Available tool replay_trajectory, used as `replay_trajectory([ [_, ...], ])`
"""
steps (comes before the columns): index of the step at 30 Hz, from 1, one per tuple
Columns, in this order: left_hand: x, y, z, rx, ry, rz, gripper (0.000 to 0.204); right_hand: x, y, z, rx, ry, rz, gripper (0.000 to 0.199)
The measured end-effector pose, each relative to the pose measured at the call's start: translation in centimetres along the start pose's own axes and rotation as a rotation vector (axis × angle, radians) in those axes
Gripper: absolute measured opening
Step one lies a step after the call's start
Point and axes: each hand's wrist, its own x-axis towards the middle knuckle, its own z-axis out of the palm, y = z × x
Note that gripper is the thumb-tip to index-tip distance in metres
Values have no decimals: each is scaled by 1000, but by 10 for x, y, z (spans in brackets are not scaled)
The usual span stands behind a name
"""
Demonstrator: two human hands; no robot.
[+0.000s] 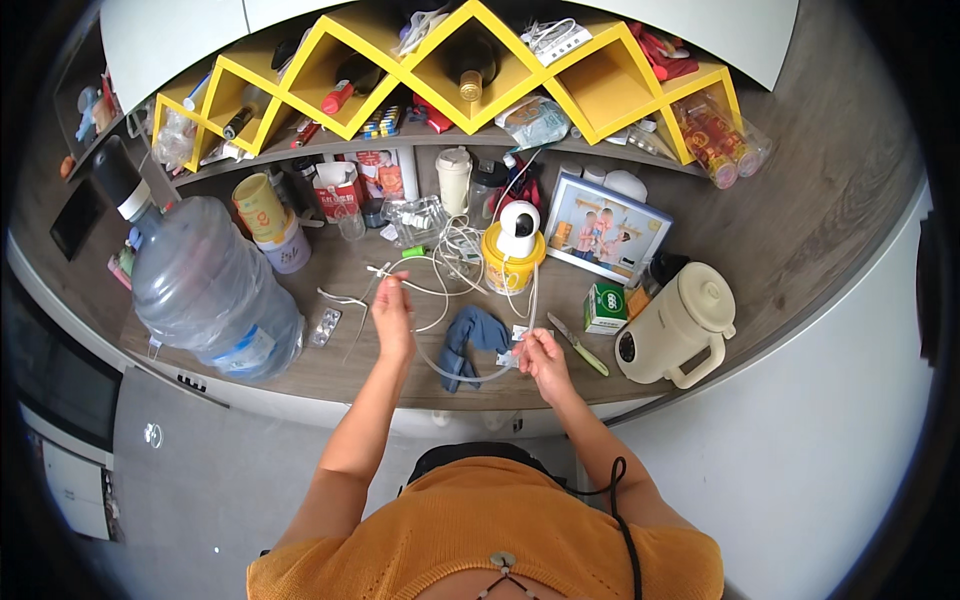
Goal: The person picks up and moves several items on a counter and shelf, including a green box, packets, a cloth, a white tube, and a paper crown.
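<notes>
A white cable (pixel 447 374) hangs in a loose loop between my two hands. The fingers of my left hand (pixel 393 312) are pinched on it, above the middle of the counter. My right hand (pixel 543 360) is closed on the cable too, lower and farther right. Beneath the loop lies a crumpled blue cloth (pixel 470 338). More white cables (pixel 455 245) lie tangled behind my hands, beside a yellow tub (pixel 514 268) with a white camera (pixel 518 228) on top. Right of my right hand is a green-handled knife (pixel 590 357).
A large water bottle (pixel 215 290) lies at the left. On the right stand a cream kettle (pixel 680 325), a green box (pixel 605 307) and a framed photo (pixel 608 232). A yellow zigzag shelf (pixel 345 30) spans the back. A blister pack (pixel 325 326) lies left of my left hand.
</notes>
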Motion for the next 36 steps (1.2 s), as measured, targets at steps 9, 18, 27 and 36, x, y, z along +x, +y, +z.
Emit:
replay_trajectory([
  [9,-37,-26,10,163,-114,-322,40,3,-31,37,89,-107,38,14],
  [18,-23,-34,-18,-22,-145,-429,29,1,-32,48,-35,-158,35,17],
  [27,-32,27,29,-254,-347,-320,35,-7,-31,70,-207,-269,14,19],
  [36,-27,39,30,-547,-340,-415,30,-13,-26,80,-198,-338,76,22],
])
